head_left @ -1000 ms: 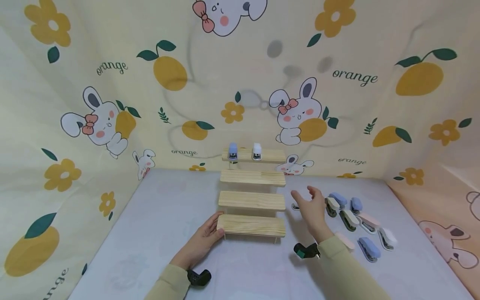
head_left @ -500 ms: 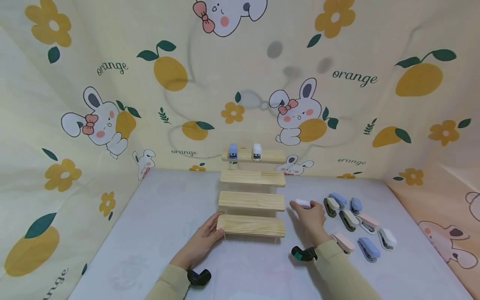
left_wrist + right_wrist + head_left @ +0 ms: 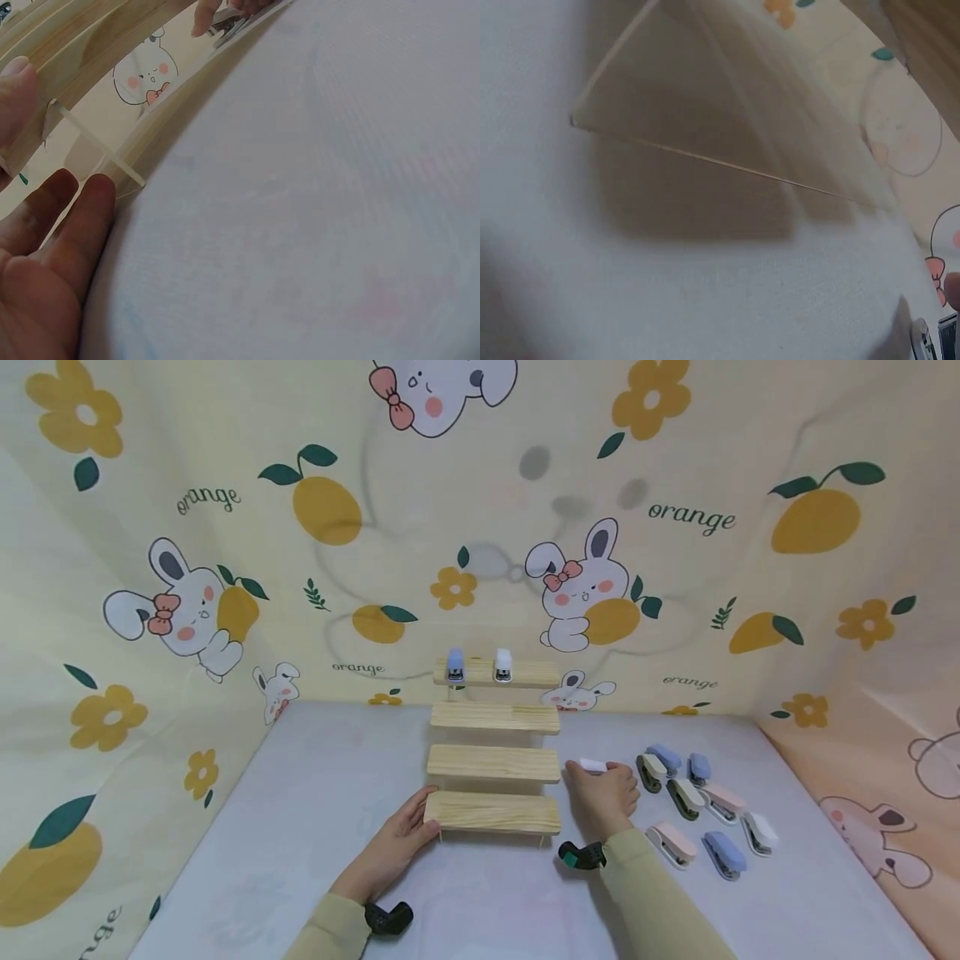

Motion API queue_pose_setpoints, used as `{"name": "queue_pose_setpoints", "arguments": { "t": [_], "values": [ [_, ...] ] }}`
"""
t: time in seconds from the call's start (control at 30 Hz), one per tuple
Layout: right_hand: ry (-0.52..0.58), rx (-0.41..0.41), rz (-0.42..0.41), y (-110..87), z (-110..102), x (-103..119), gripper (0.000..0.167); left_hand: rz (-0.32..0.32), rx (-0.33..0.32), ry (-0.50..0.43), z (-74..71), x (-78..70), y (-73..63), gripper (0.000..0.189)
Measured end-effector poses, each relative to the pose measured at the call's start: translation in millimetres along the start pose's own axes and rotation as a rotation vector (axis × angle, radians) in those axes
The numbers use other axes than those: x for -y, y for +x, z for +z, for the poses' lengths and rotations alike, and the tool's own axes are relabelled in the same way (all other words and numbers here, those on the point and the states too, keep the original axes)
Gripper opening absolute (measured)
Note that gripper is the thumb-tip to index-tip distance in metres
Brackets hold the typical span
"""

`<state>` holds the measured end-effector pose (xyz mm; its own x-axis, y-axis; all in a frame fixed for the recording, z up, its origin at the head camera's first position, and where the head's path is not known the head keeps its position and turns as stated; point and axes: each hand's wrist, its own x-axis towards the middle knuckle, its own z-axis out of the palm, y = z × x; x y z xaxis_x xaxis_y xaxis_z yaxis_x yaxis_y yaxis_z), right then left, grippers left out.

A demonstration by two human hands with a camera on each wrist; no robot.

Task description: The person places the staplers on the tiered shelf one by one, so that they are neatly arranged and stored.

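I have the right hand point(image 3: 606, 794) pinching the white stapler point(image 3: 592, 766) low at the bench point(image 3: 480, 910), just right of the shelf point(image 3: 491, 812) whose near left corner the left hand point(image 3: 393, 843) grips; a low leftward swing could clip the board ends point(image 3: 553, 767), so I'd favour the open front.

Forearms point(image 3: 663, 893) forward — left fingers point(image 3: 91, 221) gripping, right fingers point(image 3: 621, 777) pinching

The left hand point(image 3: 392, 847) grips the shelf point(image 3: 492, 812), the right point(image 3: 603, 795) a stapler point(image 3: 592, 765).
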<state>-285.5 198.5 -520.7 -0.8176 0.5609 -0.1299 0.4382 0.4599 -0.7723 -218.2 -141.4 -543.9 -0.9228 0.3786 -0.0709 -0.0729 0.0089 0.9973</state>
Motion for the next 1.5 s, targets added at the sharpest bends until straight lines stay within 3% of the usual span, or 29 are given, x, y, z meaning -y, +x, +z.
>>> {"name": "queue_pose_setpoints", "arguments": {
  "t": [0.47,0.83,1.07,1.37,1.5],
  "values": [
    [0.023,0.123,-0.015,-0.5,-3.1,0.4,0.074,0.0,-0.005,-0.005,-1.9,3.6,-2.4,0.071],
    [-0.008,0.085,-0.023,-4.1,3.5,-4.9,0.087,-0.008,0.005,-0.004,-5.3,5.2,-6.4,0.07],
    [0.01,0.076,-0.037,-5.9,2.4,-1.6,0.082,-0.005,0.002,-0.012,-6.2,3.1,-6.4,0.068],
    [0.003,0.206,-0.078,-1.2,-6.6,-10.8,0.088,0.015,0.018,-0.021,-3.8,2.5,-5.0,0.066],
    [0.136,0.306,-0.042,4.7,-24.1,-4.0,0.093,0.012,0.012,0.009,-1.9,0.2,-1.6,0.067]
  ]
}}
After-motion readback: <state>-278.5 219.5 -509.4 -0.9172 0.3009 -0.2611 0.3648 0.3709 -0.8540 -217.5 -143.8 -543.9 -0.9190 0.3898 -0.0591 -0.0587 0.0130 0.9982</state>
